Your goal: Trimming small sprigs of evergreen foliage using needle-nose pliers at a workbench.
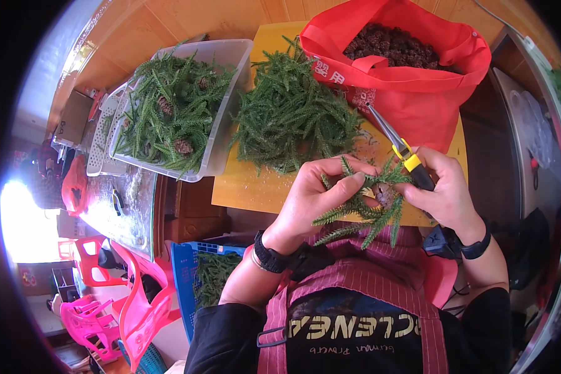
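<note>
Striped pink apron (355, 299), worn over dark sleeves: nearest the lens, directly below both hands.

Left hand (315, 196): fingers curled around a bundle of green fir-like sprigs (355, 212), thumb pressing near the stems. Dark watch (269, 254) on the wrist.

Right hand (445, 193): closed on the handle of needle-nose pliers (396, 140) with a yellow-and-black grip, while its fingers also pinch the sprig bundle from the other side. Plier tips point up and away toward the bag; whether the plier jaws are parted cannot be told. Dark band on this wrist as well.

Small brown pine cone (383, 194): nested in the sprig bundle, between the two hands, touching both sets of fingers.

Loose heap of green sprigs (293, 118): on a yellow board (243, 187), just beyond the left hand.

Red fabric bag (411, 87): beyond the right hand, open, filled with brown cones (396, 45).

Clear plastic tub (221, 134): far left of the left hand, holding sprigs with cones already set among them.

Blue crate (182, 274) with more greenery and pink plastic chairs (128, 305): below and left of the left elbow.

Hazards, as judged: the right hand carries tool and bundle together, so a shifted grip could drop the cone or let sprigs splay loose. The long plier nose sits close to the bag and could snag its fabric. Sharp tips near the left fingers could nick them if the bundle slips.
</note>
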Available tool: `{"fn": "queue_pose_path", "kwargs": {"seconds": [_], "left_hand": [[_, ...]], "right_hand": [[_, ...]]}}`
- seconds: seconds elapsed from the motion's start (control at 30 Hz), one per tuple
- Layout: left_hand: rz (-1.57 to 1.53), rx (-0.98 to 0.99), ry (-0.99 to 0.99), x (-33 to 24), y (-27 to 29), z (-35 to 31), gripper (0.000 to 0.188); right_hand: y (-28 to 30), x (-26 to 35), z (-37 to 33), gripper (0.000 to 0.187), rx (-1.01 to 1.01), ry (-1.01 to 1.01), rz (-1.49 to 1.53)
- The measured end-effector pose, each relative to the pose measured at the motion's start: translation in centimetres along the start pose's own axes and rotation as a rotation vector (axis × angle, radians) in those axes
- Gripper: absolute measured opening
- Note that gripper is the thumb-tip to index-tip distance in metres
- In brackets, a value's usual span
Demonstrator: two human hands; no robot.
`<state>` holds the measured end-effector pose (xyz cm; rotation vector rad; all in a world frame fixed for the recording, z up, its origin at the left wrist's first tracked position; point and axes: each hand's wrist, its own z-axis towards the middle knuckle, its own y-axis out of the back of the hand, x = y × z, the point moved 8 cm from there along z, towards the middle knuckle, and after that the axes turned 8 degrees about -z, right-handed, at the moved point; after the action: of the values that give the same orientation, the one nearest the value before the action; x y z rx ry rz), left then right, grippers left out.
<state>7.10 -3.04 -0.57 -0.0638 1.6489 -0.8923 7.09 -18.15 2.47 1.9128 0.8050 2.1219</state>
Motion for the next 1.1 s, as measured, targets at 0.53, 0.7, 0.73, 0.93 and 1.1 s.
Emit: {"fn": "queue_pose_path", "kwargs": {"seconds": [0.53,0.7,0.73,0.93,1.1], "left_hand": [[0.021,0.059,-0.086,-0.1,0.2,0.0,0.015],[-0.013,0.052,-0.063,-0.6,0.1,-0.1,0.021],[0.057,0.034,-0.002,-0.6,0.1,-0.2,0.025],[0.226,-0.026,0.025,-0.6,0.2,-0.5,0.039],[0.206,-0.023,0.024,-0.3,-0.3,-0.4,0.043]], "right_hand": [[-0.8,-0.8,0.1,0.026,0.009,0.017,0.037],[-0.6,-0.7,0.4,0.025,-0.003,-0.036,0.020],[-0.6,-0.7,0.3,0.025,-0.002,-0.035,0.021],[-0.9,-0.5,0.0,0.023,-0.008,-0.008,0.111],[-1.0,-0.2,-0.2,0.020,-0.058,0.046,0.078]]}}
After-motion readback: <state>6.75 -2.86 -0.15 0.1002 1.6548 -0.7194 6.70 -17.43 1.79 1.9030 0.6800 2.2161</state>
